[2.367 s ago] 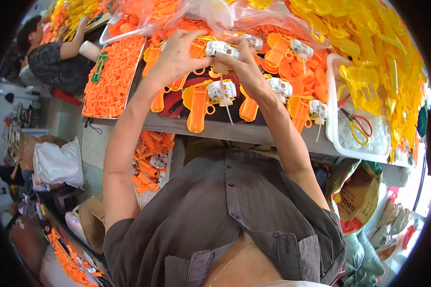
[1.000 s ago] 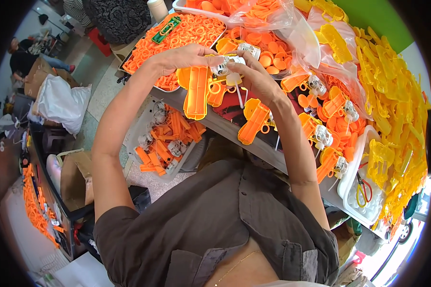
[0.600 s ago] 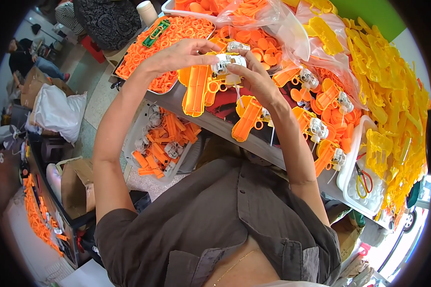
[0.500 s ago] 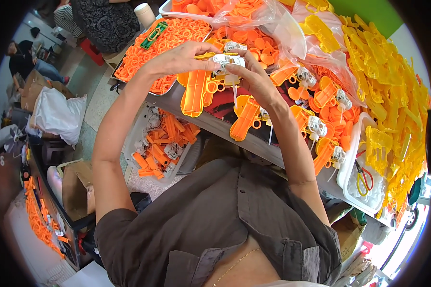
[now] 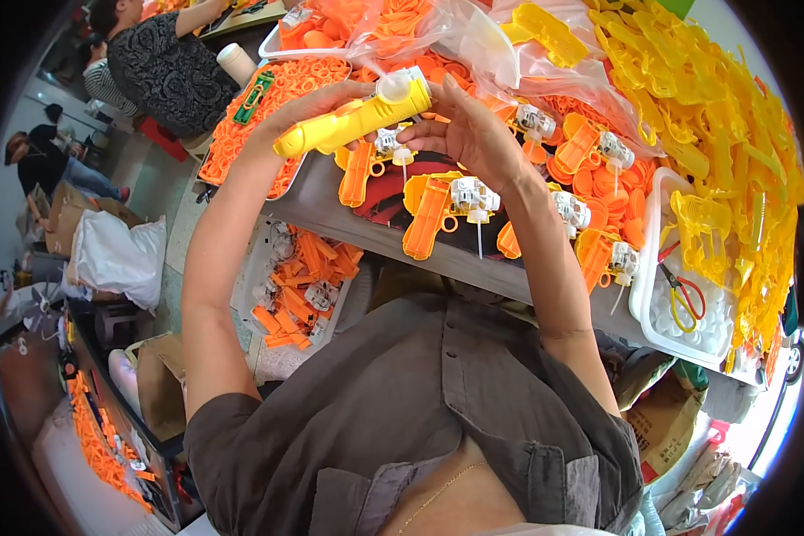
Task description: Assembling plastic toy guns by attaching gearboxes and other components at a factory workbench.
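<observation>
My left hand (image 5: 323,96) is closed around a toy gun (image 5: 353,123), its yellow side turned up and a clear white round part at its far right end. My right hand (image 5: 478,138) is beside that end with its fingers apart; whether a fingertip touches it I cannot tell. Just below lie half-assembled orange toy guns with white mechanisms, one (image 5: 357,171) partly behind the held gun and another (image 5: 431,214) nearer me. More of them, such as an orange one (image 5: 579,143), lie around and beyond my right forearm.
A tray of orange rings (image 5: 317,76) holds a green piece (image 5: 254,96). At right stand a white bin (image 5: 657,308) with scissors (image 5: 681,295) and a heap of yellow shells (image 5: 732,161). A bin of orange parts (image 5: 299,286) sits below the table (image 5: 322,223). Another person (image 5: 165,67) sits far left.
The held toy gun has been turned over, from its orange underside with white mechanism to its yellow side, pointing left. My right hand has come off the white mechanism. The view has shifted slightly.
</observation>
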`<state>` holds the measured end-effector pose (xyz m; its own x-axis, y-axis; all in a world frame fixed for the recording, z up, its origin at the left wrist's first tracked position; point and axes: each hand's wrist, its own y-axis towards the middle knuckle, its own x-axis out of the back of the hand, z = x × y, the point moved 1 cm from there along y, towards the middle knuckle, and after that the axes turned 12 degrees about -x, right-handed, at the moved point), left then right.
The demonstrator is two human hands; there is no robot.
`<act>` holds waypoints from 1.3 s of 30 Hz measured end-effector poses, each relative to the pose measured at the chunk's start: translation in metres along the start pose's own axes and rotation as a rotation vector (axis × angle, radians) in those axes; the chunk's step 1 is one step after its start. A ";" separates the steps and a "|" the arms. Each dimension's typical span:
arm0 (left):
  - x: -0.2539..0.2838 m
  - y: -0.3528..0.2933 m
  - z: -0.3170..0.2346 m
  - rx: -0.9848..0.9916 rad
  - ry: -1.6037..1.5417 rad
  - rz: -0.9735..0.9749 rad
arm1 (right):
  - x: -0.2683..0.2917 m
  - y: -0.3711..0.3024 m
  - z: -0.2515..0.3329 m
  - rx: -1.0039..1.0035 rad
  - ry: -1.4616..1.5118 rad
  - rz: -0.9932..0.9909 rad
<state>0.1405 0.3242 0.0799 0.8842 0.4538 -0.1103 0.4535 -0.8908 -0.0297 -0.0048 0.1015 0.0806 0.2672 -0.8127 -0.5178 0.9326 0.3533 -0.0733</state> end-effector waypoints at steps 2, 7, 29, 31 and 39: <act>-0.035 0.010 -0.021 0.053 -0.078 -0.047 | 0.010 -0.004 -0.002 0.015 0.004 -0.018; -0.055 0.013 -0.030 0.000 -0.002 -0.134 | 0.011 -0.007 -0.001 0.009 0.007 -0.010; 0.160 0.009 -0.023 -0.038 1.318 -0.257 | 0.002 0.006 -0.036 -0.135 -0.295 -0.142; 0.174 0.016 -0.006 0.015 1.463 -0.189 | 0.000 0.007 -0.036 -0.149 -0.288 -0.153; 0.142 0.007 -0.032 -0.088 1.426 -0.410 | 0.007 0.013 -0.043 -0.152 -0.284 -0.195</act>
<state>0.2729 0.3833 0.0954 0.0342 0.3534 0.9348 0.6512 -0.7174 0.2474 -0.0013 0.1208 0.0392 0.1645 -0.9600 -0.2266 0.9317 0.2266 -0.2838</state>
